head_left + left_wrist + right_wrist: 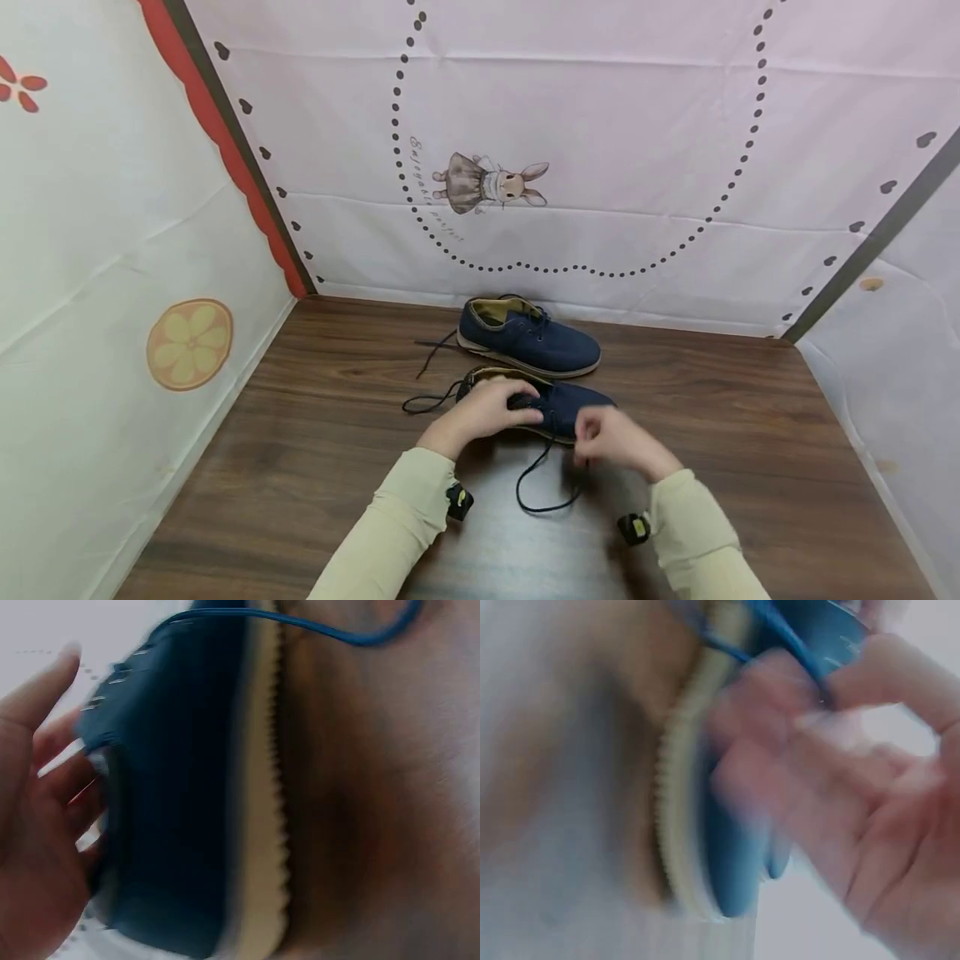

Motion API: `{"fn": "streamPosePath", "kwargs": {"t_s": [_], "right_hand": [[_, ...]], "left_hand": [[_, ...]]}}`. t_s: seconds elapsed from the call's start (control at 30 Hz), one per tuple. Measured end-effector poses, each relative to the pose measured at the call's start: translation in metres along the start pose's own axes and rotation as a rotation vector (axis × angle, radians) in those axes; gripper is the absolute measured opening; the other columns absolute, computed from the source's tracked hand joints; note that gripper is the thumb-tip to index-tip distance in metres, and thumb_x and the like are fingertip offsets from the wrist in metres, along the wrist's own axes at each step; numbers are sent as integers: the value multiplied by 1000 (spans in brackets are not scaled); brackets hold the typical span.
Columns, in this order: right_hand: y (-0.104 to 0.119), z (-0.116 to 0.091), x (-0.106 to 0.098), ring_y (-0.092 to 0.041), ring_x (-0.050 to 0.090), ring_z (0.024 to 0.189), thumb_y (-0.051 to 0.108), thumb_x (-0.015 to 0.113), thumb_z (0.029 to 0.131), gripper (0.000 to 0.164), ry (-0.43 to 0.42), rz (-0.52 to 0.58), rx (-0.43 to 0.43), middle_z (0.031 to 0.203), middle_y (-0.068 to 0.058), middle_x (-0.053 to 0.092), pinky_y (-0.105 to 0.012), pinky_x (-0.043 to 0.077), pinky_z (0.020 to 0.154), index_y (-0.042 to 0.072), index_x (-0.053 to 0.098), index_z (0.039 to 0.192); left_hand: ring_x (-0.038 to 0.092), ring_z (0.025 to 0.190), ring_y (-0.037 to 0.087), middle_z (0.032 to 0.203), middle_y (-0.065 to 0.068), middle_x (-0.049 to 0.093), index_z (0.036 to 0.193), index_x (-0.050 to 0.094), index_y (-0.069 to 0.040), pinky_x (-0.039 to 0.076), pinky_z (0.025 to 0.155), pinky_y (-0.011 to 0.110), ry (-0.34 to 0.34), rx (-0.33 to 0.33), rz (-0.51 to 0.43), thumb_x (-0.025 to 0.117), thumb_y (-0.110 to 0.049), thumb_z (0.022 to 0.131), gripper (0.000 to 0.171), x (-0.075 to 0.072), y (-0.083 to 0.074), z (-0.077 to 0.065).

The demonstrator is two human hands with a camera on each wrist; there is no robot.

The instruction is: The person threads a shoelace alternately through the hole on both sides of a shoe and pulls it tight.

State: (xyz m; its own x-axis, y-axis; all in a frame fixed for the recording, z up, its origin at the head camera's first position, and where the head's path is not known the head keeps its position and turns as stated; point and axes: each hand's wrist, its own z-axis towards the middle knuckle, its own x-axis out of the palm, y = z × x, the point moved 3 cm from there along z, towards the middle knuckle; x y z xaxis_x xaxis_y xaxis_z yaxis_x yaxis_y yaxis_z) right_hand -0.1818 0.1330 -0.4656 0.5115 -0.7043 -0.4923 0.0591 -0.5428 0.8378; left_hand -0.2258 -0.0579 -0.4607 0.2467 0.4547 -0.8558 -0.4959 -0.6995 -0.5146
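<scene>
The nearer navy shoe [581, 402] lies sideways on the wooden surface, its toe to the right. Over its opening is my left hand [491, 408]; in the left wrist view the thumb stands straight, away from the shoe [176, 787], and the other fingers reach to the collar, their tips partly hidden. Beside the toe, my right hand [611, 437] pinches a dark shoelace [784, 630] between thumb and index finger, blurred in the right wrist view. A loop of this lace [536, 508] hangs from the eyelets onto the surface in front.
Behind stands the matching navy shoe [558, 343], its lace [431, 354] trailing left. Another lace end [423, 407] lies left of the nearer shoe. The brown wooden surface [322, 433] meets a printed cloth wall [600, 167] at the back, with cloth walls on both sides.
</scene>
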Motion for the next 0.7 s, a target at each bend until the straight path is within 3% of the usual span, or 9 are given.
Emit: {"fn": "streamPosePath", "kwargs": {"t_s": [0.1, 0.17, 0.2, 0.27, 0.37, 0.53, 0.6, 0.7], "right_hand": [[11, 5, -19, -31, 58, 66, 0, 48, 82, 21, 12, 336, -96, 72, -18, 57, -47, 44, 59, -4, 38, 101], [17, 11, -29, -33, 58, 70, 2, 44, 86, 29, -20, 411, -95, 78, -22, 56, -50, 42, 63, -6, 32, 110], [18, 14, -33, -32, 58, 70, 5, 45, 86, 30, -58, 384, -89, 79, -21, 57, -48, 43, 63, -6, 33, 112], [21, 23, -39, -27, 58, 67, 9, 48, 85, 26, -178, 230, -72, 78, -16, 58, -41, 45, 62, -4, 44, 107], [23, 41, -42, -18, 56, 69, 16, 53, 82, 17, -329, -106, -68, 80, -6, 59, -33, 44, 61, 4, 59, 94], [26, 63, -32, -13, 50, 66, 12, 58, 79, 9, -448, -622, -227, 77, 2, 51, -28, 42, 60, 13, 65, 85], [28, 66, -28, -12, 49, 62, 10, 60, 77, 7, -474, -735, -291, 72, 3, 48, -26, 42, 57, 14, 66, 81], [28, 70, -24, -13, 50, 60, 10, 62, 75, 6, -486, -803, -350, 69, 3, 48, -25, 42, 55, 14, 66, 78]], "left_hand": [[48, 94, 9, 101, -12, 54, 105, 55, -28, 35, 81, 29, 73, -49, -29, 43, -55, 77, 40, 8, 2, 2], [49, 95, 9, 102, -9, 55, 105, 56, -26, 37, 81, 30, 55, -94, -63, 38, -49, 83, 37, 8, 3, 5], [49, 95, 9, 103, -8, 55, 105, 57, -24, 37, 80, 30, 40, -121, -86, 36, -45, 86, 35, 8, 4, 7], [51, 90, 10, 100, -6, 57, 103, 59, -20, 40, 76, 30, 6, -179, -137, 36, -38, 89, 33, 6, 5, 12], [53, 80, 9, 91, -4, 59, 99, 62, -17, 42, 68, 27, -35, -272, -169, 44, -36, 86, 29, 6, 9, 18], [54, 73, 8, 80, -6, 60, 89, 65, -16, 42, 63, 25, -68, -345, -183, 55, -34, 80, 22, 11, 15, 24], [54, 72, 7, 78, -8, 60, 87, 65, -17, 43, 63, 24, -81, -343, -177, 57, -31, 79, 18, 13, 14, 25], [54, 70, 6, 76, -9, 60, 84, 66, -18, 42, 62, 23, -93, -344, -180, 59, -31, 77, 16, 13, 13, 26]]}}
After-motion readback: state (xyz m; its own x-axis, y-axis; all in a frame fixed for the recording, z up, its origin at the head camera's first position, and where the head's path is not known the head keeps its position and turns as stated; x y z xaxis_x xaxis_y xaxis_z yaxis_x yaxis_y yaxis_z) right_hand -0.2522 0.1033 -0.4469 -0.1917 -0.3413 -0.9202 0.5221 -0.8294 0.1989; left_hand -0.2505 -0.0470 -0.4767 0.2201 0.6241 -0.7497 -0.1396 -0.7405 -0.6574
